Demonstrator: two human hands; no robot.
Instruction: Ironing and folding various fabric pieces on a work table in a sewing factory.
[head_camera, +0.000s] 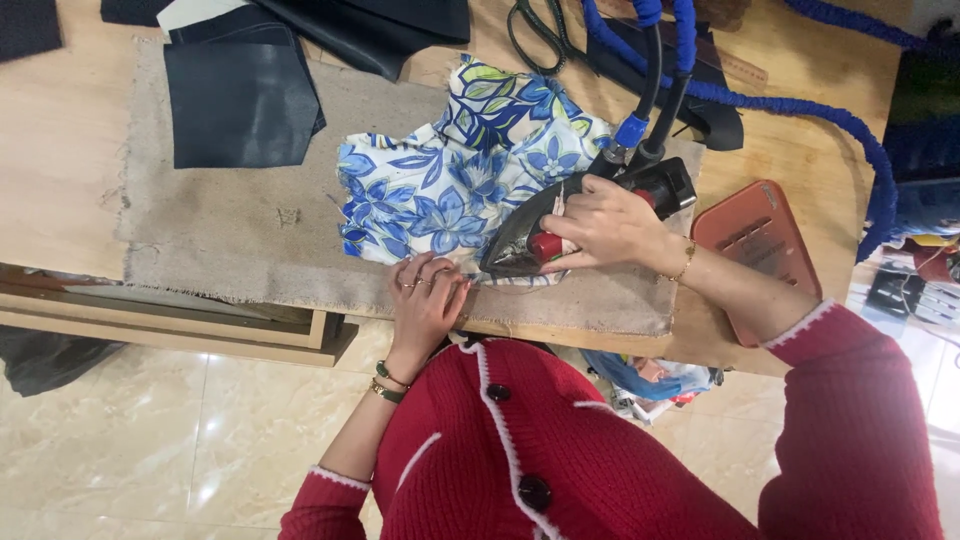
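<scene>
A piece of white fabric with blue flowers (450, 170) lies on a grey felt pad (230, 235) on the wooden table. My right hand (610, 225) grips the handle of a black steam iron (560, 220), which rests on the fabric's near right edge. My left hand (428, 300) lies flat, fingers together, pressing the fabric's near edge just left of the iron's tip. A blue wrapped hose (760, 100) and a black cable rise from the iron's back.
Dark blue fabric pieces (240, 100) lie at the pad's far left. Black scissors (540, 30) sit at the far edge. An orange-brown iron rest (760, 240) lies on the table to the right. The table's near edge runs just in front of my body.
</scene>
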